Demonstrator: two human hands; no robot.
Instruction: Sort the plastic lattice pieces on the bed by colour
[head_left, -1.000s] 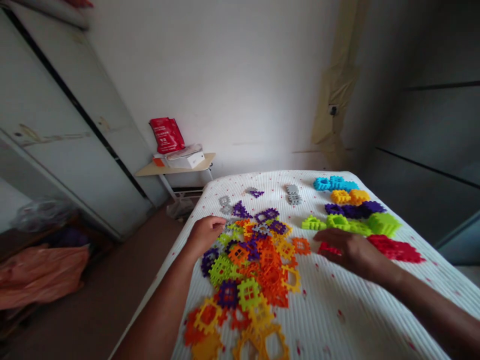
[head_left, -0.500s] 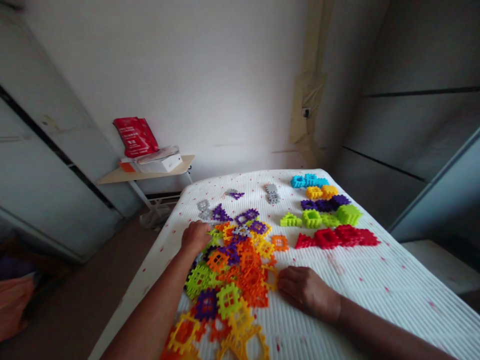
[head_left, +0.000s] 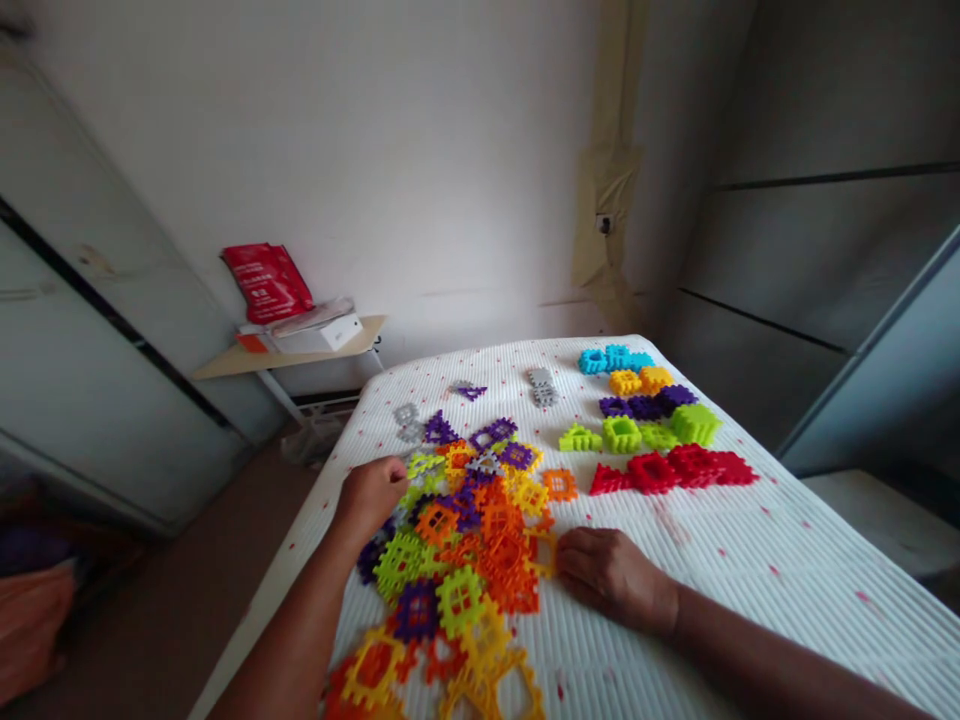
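A heap of plastic interlocking building pieces (head_left: 459,598) in orange, yellow, green and purple spreads over the white bed cover. At the heap's left edge my left hand (head_left: 373,492) is closed like a fist, close to some green pieces (head_left: 424,466). Whatever its fingers hold, if anything, is hidden. My right hand (head_left: 611,575) rests on the cover at the heap's right side with fingers curled together. Its fingertips meet a yellow window-frame piece (head_left: 544,552); whether they grip it is hard to see.
Sorted rows stand at the right: blue pieces (head_left: 616,358), yellow blocks (head_left: 641,381), purple pieces (head_left: 646,405), green pieces (head_left: 622,434) and red pieces (head_left: 675,468). Grey pieces (head_left: 541,387) lie farther back. A small table (head_left: 225,363) with a red bag (head_left: 268,282) stands beyond the left edge.
My left hand has drawn back a little toward me and to the left, and its fingers look more tightly closed. My right hand has stayed nearly in place.
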